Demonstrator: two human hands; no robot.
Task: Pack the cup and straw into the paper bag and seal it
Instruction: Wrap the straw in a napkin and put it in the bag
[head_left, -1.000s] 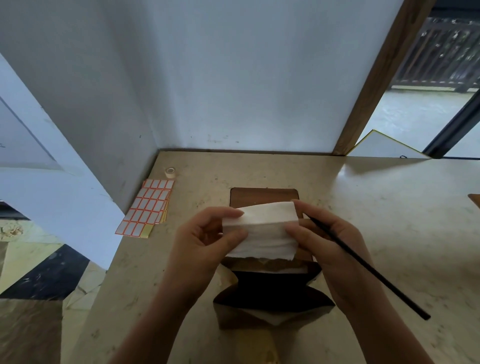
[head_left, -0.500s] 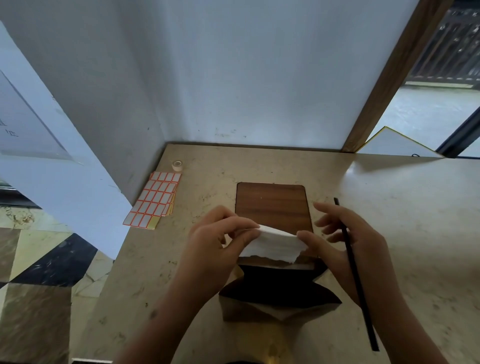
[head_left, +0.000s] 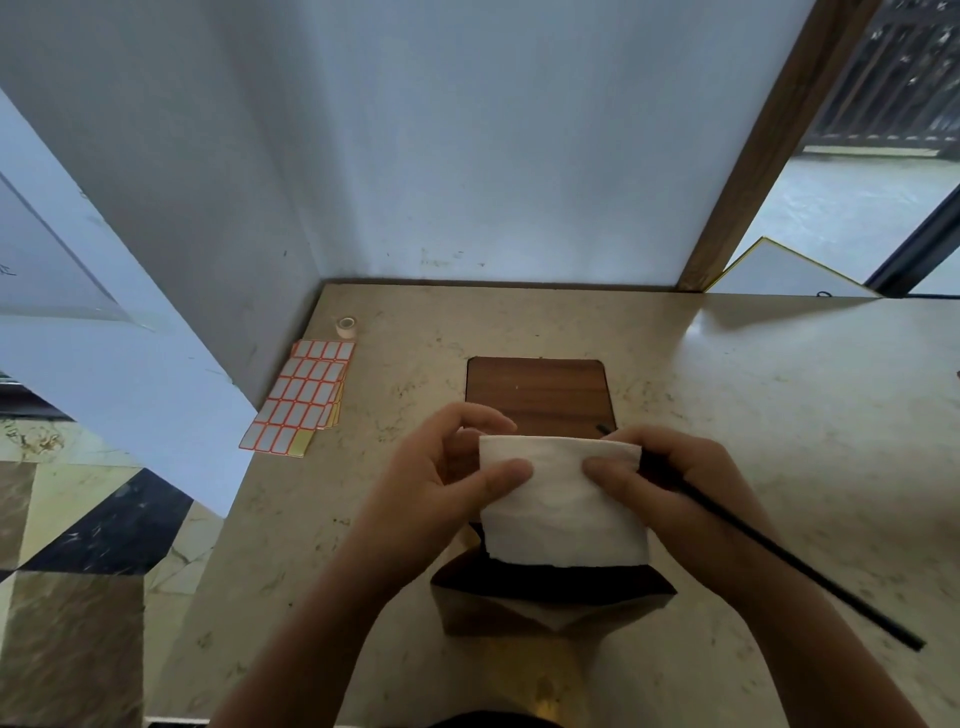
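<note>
A brown paper bag (head_left: 550, 603) stands open-mouthed on the table in front of me, its inside dark. Above its mouth I hold a folded white napkin (head_left: 561, 506) flat between both hands. My left hand (head_left: 447, 478) pinches the napkin's left edge. My right hand (head_left: 670, 488) pinches the right edge and also holds a thin black straw (head_left: 810, 571), which slants down to the right across the table. No cup is visible; the bag's contents are hidden.
A dark wooden board (head_left: 537, 389) lies flat behind the bag. Sheets of red-bordered label stickers (head_left: 304, 397) and a small tape roll (head_left: 345, 326) sit at the table's back left by the wall. The table's left edge drops to a tiled floor.
The napkin has been turned from edge-on to face me, held upright and spread over the bag's mouth. The straw has swung from pointing away to slanting down right.
</note>
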